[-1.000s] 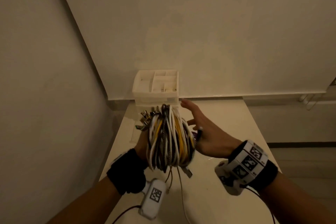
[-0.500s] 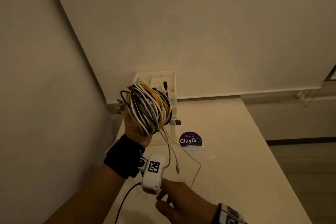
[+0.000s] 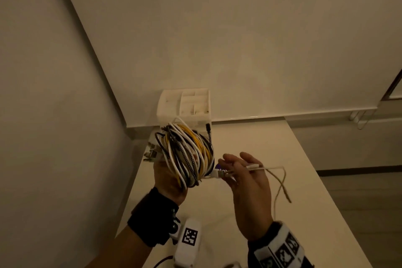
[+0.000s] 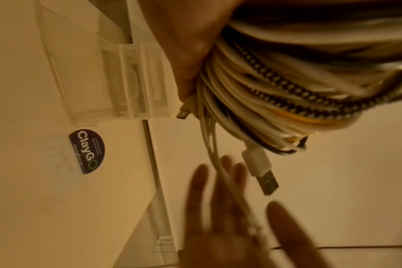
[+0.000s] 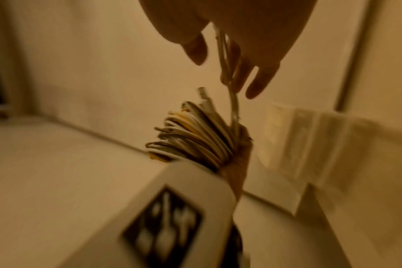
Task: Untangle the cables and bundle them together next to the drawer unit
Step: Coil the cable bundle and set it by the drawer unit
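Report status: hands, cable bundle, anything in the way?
Left hand grips the cable bundle, held above the table. Right hand open, loose white cable ends draped across its fingers. Drawer unit behind; nothing blocking.

Bare room corner, plain walls (image 3: 239,39), white table (image 3: 272,169)

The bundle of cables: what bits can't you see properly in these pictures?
- Left hand fingers: head view, hidden behind the cable bundle.
- Right hand grip on the loose cable ends: wrist views, motion blur.
- Drawer unit contents: head view, too small and dim.
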A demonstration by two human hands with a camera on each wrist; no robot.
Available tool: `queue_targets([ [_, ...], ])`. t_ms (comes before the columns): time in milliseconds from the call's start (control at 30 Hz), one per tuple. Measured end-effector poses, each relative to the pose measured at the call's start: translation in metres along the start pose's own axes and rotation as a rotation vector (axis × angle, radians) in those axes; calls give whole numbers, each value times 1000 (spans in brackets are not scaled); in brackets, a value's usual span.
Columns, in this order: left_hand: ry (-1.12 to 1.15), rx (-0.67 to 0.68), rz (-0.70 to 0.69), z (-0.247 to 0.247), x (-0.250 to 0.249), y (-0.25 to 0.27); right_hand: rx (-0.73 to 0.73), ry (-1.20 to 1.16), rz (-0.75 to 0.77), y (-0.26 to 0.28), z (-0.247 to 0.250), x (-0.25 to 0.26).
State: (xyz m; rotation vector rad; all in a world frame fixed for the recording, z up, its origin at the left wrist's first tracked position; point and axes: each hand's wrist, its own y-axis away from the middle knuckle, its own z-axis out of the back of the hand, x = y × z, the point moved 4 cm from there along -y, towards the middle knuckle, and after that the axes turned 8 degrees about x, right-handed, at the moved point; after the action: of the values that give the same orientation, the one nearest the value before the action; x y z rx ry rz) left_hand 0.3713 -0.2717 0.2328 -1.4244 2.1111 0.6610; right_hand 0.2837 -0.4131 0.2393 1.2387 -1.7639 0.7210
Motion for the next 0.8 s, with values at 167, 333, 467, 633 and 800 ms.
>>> queue_targets([
  [167,9,271,155,-9,19,11,388,1041,174,-9,-19,38],
  [333,-66,16,231,1,29,24,658,1235,53,0,-25,38],
  [467,-362,-2,107,8,27,35,714,1274,-6,3,-18,35],
  [633,-571,107,-112,0,24,38,717,1266,-155,1,-7,32],
  [800,-711,184,-95,-15,21,44,808,1295,-204,2,-6,32],
])
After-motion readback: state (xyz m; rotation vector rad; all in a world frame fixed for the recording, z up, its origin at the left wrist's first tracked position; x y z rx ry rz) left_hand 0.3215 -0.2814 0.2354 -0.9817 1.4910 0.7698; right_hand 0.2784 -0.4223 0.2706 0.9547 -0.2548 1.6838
